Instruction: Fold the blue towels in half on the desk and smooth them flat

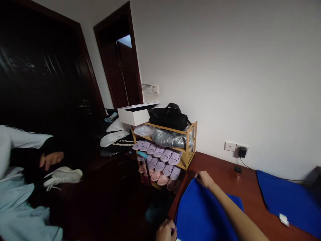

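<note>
A blue cloth (200, 211) lies partly raised over the near left edge of the reddish-brown table (220, 167). At its far corner, my right hand (206, 180) pinches the edge, the forearm reaching across the fabric. My left hand (167, 231) closes on the near left corner, low in the view and partly cut off by the frame. A small white bit, perhaps a label, shows beside that hand. Another blue cloth (288, 201) with a white tag (284, 219) lies flat on the table's right side.
A wooden shoe rack (192, 144) holds purple and pink slippers (163, 154), wrapped items, a black bag (168, 115) and a white box (135, 115). A plugged black adapter (242, 152) trails a cable over the table. At left sits another person, wearing a white shoe (64, 175), one hand lowered.
</note>
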A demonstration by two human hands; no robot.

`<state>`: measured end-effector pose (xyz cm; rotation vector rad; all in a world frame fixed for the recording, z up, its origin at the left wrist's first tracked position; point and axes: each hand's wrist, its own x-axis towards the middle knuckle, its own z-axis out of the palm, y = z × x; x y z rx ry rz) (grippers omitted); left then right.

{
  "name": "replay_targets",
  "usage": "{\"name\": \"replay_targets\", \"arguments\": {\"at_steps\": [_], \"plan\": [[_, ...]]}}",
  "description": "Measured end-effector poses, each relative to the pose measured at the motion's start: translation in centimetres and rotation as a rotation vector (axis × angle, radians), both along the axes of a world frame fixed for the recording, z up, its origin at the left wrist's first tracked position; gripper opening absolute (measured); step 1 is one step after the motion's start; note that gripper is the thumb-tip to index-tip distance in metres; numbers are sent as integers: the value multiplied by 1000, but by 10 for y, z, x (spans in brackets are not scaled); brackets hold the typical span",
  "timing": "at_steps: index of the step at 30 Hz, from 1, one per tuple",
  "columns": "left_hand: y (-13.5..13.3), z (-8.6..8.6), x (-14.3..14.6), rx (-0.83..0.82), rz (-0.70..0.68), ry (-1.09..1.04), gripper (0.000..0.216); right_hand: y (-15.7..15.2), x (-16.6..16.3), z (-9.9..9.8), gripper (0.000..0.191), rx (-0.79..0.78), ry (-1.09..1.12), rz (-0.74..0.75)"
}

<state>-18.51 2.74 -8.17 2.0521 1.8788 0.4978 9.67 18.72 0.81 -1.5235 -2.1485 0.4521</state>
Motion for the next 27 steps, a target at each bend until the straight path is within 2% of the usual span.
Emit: {"name": "replay_targets", "arguments": {"at_steps": [4,8,11,13,16,19,23,27], "plan": [[-3,33,4,-17,-18,-9,21,-45,33,46,29,98,10,64],[-2,81,6,70,-49,-144,18,-105,81,95,28,204,43,58],[-1,134,12,239,-172,-376,16,-153,122,125,26,273,105,18],[-2,174,19,350,-269,-446,22,-183,146,140,25,310,190,-34],[-10,233,35,432,-359,-416,25,-225,173,157,26,355,306,-106],[-21,279,54,433,-433,-362,18,-260,192,171,27,393,358,-165],[-34,317,75,422,-554,-327,14,-293,210,186,33,387,420,-239],[-38,332,87,395,-580,-340,13,-320,218,198,37,251,493,-244]]}}
